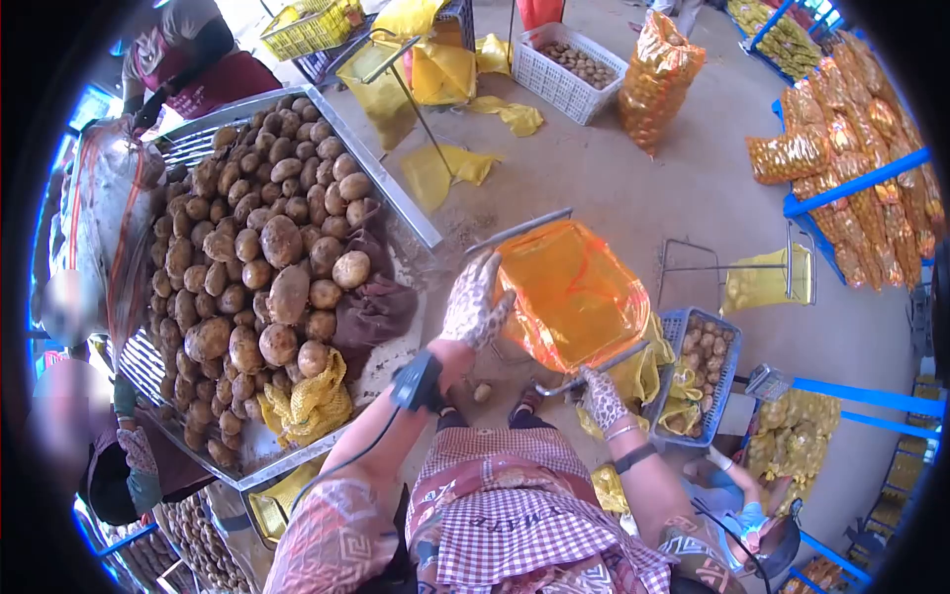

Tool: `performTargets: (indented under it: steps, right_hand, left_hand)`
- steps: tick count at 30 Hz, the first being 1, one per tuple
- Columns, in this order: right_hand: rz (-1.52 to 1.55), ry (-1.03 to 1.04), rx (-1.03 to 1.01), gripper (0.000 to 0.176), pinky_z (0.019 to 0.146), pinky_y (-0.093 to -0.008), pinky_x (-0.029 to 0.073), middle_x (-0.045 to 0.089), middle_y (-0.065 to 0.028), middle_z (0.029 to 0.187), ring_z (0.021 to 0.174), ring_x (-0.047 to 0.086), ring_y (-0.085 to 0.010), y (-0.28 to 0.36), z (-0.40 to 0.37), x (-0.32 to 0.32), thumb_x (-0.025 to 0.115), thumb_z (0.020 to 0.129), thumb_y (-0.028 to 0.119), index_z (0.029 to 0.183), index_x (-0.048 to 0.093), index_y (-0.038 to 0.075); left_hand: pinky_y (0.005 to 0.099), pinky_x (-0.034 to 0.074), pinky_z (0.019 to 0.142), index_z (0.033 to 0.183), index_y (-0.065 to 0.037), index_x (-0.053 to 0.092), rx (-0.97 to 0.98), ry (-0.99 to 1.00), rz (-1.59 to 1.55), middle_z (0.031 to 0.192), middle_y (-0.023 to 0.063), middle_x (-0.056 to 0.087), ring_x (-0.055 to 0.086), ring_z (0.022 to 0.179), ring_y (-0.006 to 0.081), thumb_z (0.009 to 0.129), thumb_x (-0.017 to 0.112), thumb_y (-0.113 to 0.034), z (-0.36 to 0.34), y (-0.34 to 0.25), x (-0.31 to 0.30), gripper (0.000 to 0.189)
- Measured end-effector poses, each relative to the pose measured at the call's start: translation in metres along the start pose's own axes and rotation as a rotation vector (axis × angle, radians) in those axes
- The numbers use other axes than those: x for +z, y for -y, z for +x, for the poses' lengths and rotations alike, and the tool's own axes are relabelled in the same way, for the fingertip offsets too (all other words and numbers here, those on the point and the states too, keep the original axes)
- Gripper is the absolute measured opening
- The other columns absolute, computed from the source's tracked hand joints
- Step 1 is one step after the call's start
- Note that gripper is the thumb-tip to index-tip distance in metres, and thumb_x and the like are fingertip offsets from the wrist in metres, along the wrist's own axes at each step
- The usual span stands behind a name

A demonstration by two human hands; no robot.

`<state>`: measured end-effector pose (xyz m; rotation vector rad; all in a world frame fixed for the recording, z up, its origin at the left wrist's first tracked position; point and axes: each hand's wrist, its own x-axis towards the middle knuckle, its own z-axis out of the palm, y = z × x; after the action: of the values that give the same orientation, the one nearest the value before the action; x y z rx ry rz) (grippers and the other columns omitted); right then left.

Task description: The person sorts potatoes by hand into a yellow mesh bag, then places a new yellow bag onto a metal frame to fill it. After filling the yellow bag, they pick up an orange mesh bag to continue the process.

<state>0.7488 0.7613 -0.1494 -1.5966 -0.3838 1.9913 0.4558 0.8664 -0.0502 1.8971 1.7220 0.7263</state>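
An orange mesh bag (574, 287) hangs with its mouth spread wide on a metal bag stand (522, 230) in front of me. Both my hands wear spotted gloves. My left hand (477, 302) grips the left edge of the bag, its thumb against the mesh. At the near side of the mouth, my right hand (605, 399) is closed around the stand's bar, beside the bag's rim. Loose brown potatoes (282, 243) are heaped on the metal-sided sorting table (371, 163) to my left. No potatoes can be made out inside the bag.
A blue-grey crate (734, 361) of potatoes stands right of the bag. A yellow mesh bag (305, 401) and dark cloth (381, 317) lie on the table. Filled sacks (861, 148) are stacked far right. Co-workers (193, 64) stand left; another person (742, 505) is low at right.
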Motion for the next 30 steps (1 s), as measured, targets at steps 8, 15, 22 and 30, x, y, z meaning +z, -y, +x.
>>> performTargets:
  steps: [8,15,22,30]
  right_hand:
    - [0.037,-0.060,0.063,0.024,0.063,-0.0416,0.057,0.065,-0.0116,0.081,0.070,0.065,-0.0258,-0.021,0.010,0.014,0.056,0.092,0.024,0.098,0.055,0.001]
    - [-0.458,-0.190,-0.158,0.027,0.057,-0.0322,0.047,0.062,-0.0078,0.078,0.063,0.054,-0.0158,0.043,-0.013,0.004,0.061,0.090,0.027,0.093,0.061,0.000]
    - [-0.979,-0.178,-0.507,0.034,0.065,-0.0351,0.045,0.063,-0.0079,0.075,0.069,0.054,-0.0173,0.108,0.091,-0.004,0.061,0.087,0.029,0.096,0.065,-0.003]
    - [-1.448,-0.161,-0.718,0.046,0.082,-0.0442,0.048,0.065,-0.0225,0.101,0.094,0.062,-0.0378,0.142,0.095,0.118,0.063,0.079,0.038,0.105,0.064,0.000]
  left_hand:
    - [0.0431,0.044,0.095,0.115,-0.005,0.058,-0.485,0.262,0.201,0.119,0.0195,0.058,0.055,0.112,0.0346,0.085,0.056,-0.028,0.076,0.019,0.023,0.038]
    - [0.0436,0.043,0.094,0.112,-0.004,0.059,-0.765,0.065,-0.031,0.112,0.0235,0.061,0.056,0.109,0.0384,0.087,0.047,-0.028,-0.015,0.035,0.002,0.036]
    - [0.0369,0.052,0.076,0.120,0.002,0.051,-1.308,-0.154,-0.767,0.110,0.0199,0.060,0.061,0.097,0.0275,0.085,0.059,-0.028,-0.144,0.003,0.029,0.047]
    - [0.0341,0.053,0.080,0.133,-0.003,0.042,-1.201,-0.410,-1.432,0.119,0.0112,0.057,0.061,0.099,0.0226,0.092,0.056,-0.013,-0.237,-0.001,0.075,0.045]
